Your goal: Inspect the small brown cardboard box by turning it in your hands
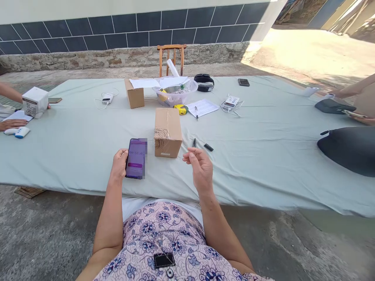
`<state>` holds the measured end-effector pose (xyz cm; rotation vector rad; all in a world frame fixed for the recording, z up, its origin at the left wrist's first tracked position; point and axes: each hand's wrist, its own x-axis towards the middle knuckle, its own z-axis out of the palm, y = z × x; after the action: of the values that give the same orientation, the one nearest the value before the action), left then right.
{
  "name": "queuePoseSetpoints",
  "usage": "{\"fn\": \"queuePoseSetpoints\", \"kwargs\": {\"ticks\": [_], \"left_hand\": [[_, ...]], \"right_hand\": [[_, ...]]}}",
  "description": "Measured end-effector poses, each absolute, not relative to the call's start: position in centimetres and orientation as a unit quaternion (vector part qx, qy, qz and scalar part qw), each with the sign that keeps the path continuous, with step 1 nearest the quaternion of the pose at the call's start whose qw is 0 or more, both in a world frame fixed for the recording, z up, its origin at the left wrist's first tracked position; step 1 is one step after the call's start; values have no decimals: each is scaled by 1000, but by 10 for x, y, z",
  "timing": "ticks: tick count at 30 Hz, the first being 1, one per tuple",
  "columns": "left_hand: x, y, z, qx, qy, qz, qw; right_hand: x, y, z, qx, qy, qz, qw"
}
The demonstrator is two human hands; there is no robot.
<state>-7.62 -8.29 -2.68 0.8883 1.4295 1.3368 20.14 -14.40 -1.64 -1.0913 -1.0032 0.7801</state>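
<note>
My left hand (119, 164) is closed around the edge of a smartphone (136, 159), which shows a timer on a purple screen. Part of the phone's right side is blurred out. My right hand (200, 166) is above the cloth with its fingers loosely bent and slightly apart, holding nothing that shows. Between the hands stands a taped cardboard box (168, 132) with black scribbled lines on its near left corner. Just beyond my right fingers lie a black marker (195, 143) and its separate black cap (208, 147).
A yellow tape measure (181, 109), a paper with a pen (202, 107), a plastic basin (191, 88) and a second cardboard box (135, 97) sit farther back. One person's hand at left holds a white box (35, 102). A black bag (348, 150) lies right, near another person's arm.
</note>
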Motion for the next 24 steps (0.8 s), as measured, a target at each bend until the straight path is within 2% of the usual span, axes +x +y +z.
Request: {"fn": "queuePoseSetpoints", "kwargs": {"ticks": [5,7,12,24], "left_hand": [[-43,-98,-5,362,513,621,469],[-23,-108,4,368,439,667,476],[18,-130,16,384,397,665,503],[25,-138,13,395,413,662,485]], "right_hand": [[181,-154,-21,-462,-506,431,587],[179,-157,-19,-448,-523,471,552],[185,-171,-10,-396,-539,551,499],[168,-191,-16,-463,-506,581,438]]}}
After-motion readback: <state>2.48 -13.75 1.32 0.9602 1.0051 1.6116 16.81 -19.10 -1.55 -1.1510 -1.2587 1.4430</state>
